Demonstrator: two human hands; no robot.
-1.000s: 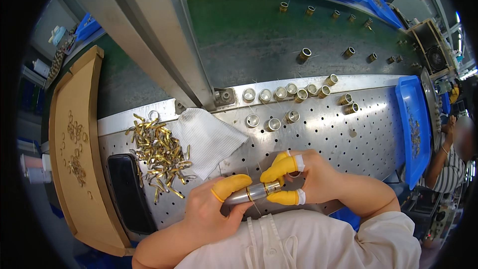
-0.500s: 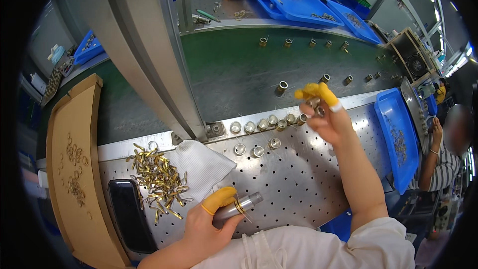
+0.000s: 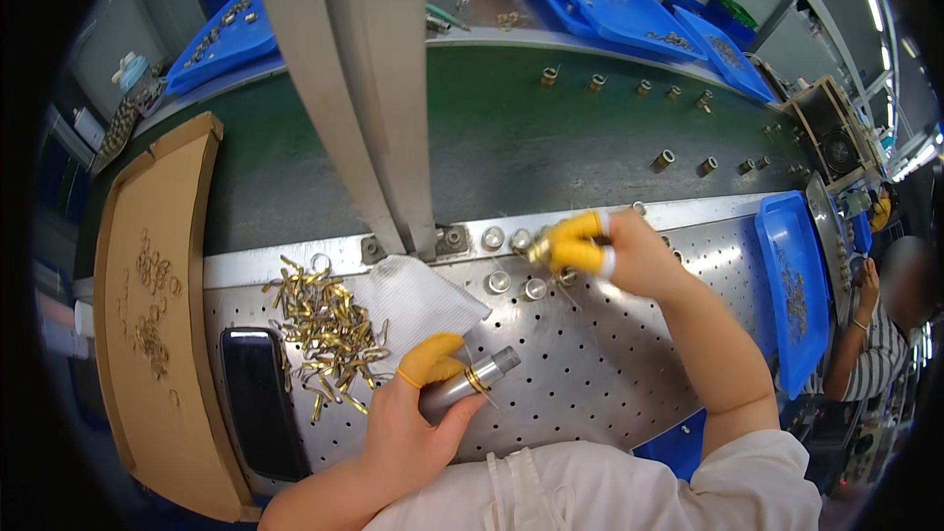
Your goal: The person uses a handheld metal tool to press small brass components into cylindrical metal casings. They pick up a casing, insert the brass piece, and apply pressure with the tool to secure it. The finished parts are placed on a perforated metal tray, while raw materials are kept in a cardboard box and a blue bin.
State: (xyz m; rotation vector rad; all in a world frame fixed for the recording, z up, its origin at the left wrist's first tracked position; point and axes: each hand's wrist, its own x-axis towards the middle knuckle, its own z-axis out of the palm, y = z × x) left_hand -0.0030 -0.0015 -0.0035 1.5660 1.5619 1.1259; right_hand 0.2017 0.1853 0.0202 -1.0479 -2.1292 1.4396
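My left hand (image 3: 418, 398) is closed around a smooth metal rod (image 3: 477, 380) with thin gold-coloured rings round it; yellow covers sheathe some fingertips. My right hand (image 3: 615, 254), also with yellow finger covers, reaches over the metal ledge. Its fingertips pinch a small brass-coloured metal piece (image 3: 538, 251), partly hidden by the fingers. Beside it stand several short round metal cups, among them one cup (image 3: 493, 238) on the ledge and another cup (image 3: 499, 282) on the perforated table (image 3: 590, 374). A heap of brass-coloured strips (image 3: 324, 334) lies near my left hand, next to a white cloth (image 3: 418, 300).
A cardboard tray (image 3: 187, 334) with thin rings and a black phone (image 3: 261, 398) lie at left. Behind the ledge runs a green belt (image 3: 492, 128) carrying small cylinders (image 3: 666, 159). A metal post (image 3: 364, 88) rises before it. A blue tray (image 3: 792, 285) stands right. Co-workers sit across and at right.
My right hand has come down and left from above the belt edge to the cups. One cylinder on the belt's near side no longer shows. My left hand still grips the rod; the view has shifted.
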